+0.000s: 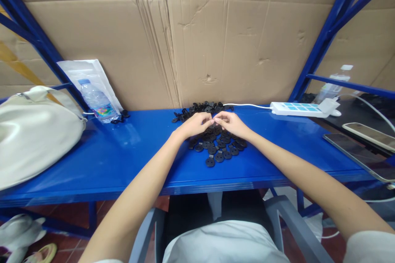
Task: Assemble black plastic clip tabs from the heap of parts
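"What stood around that worktop point(123, 160)?"

"A cream bag point(33, 131) slumped at the left end, and a water bottle point(98, 101) lay against a white packet point(88, 76). A white power strip point(298, 109) sat to the right, with two phones point(359, 148) on a dark surface beyond. Creased cardboard point(247, 37) lined the back."

"And the hands?"

"Narrowly closed, the left hand point(194, 125) and right hand point(231, 125) almost meeting, their fingertips point(213, 120) together above the pile. I couldn't tell whether they pinched anything."

"Where were the pieces?"

"Mid-worktop: matte black plastic discs point(216, 148), each with a small squared tab, heaped against the cardboard and scattered forward beneath both hands."
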{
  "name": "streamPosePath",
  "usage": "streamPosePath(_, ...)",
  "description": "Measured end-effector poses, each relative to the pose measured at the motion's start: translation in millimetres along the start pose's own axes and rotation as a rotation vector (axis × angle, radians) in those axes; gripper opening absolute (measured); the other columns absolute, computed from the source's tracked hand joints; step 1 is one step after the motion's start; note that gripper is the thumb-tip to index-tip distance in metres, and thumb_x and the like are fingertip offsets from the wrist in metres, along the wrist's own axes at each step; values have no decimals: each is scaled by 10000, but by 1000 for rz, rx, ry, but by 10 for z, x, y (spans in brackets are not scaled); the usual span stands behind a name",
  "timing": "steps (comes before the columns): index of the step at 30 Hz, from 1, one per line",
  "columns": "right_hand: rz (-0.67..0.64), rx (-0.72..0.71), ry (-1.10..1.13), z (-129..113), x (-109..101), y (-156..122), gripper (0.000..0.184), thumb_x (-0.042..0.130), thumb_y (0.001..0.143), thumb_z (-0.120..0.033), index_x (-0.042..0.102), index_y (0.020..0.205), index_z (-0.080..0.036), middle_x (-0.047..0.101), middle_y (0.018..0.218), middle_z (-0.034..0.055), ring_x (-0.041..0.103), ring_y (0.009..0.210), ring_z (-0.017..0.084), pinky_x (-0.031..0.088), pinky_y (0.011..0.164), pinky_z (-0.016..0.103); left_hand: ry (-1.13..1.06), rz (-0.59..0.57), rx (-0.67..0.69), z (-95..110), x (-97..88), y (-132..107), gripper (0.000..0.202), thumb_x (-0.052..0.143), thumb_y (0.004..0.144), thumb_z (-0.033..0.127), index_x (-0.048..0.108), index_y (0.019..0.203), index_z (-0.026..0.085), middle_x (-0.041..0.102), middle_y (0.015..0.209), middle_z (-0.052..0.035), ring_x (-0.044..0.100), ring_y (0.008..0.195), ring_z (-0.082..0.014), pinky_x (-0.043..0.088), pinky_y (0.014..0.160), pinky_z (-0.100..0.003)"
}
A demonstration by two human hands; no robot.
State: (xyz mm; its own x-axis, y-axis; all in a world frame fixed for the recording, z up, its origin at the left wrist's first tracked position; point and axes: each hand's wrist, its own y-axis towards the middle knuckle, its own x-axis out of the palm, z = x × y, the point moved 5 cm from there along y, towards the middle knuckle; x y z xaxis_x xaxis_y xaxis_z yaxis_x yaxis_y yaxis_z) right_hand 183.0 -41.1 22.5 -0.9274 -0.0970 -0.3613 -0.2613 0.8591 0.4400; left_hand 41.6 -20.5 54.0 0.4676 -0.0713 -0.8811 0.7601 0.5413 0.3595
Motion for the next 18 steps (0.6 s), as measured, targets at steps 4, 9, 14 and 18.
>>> streamPosePath(4,-21,-8,20,30,28,-2,260,574,852,-400,608,928,-154,660,800,63,616,677,152,489,568,261,53,-18,60,-11,-8,-1,315,419,946,363,589,775,160,553,713,-8,508,673,-133,351,651,-236)
streamPosePath(9,-70,-7,-55,55,43,-14,226,552,865,-329,640,969,-149,692,823,67,573,562,113,497,580,270,130,-5,50,-63,-6,-10,313,436,943,349,577,736,161,541,745,-17,493,670,-128,349,643,-234)
streamPosePath(14,-35,-14,-102,21,12,-17,185,560,857,-297,651,931,-154,705,798,64,602,580,127,492,564,262,110,12,-37,-74,-1,-15,355,446,933,425,574,741,155,576,702,-12,505,637,-129,347,620,-239)
streamPosePath(18,33,-14,-64,25,-18,-4,166,552,852,-281,635,918,-153,709,821,79,652,657,160,494,533,256,96,-17,-64,-62,-2,-13,415,429,929,472,573,711,149,570,660,-11,494,607,-125,338,598,-238)
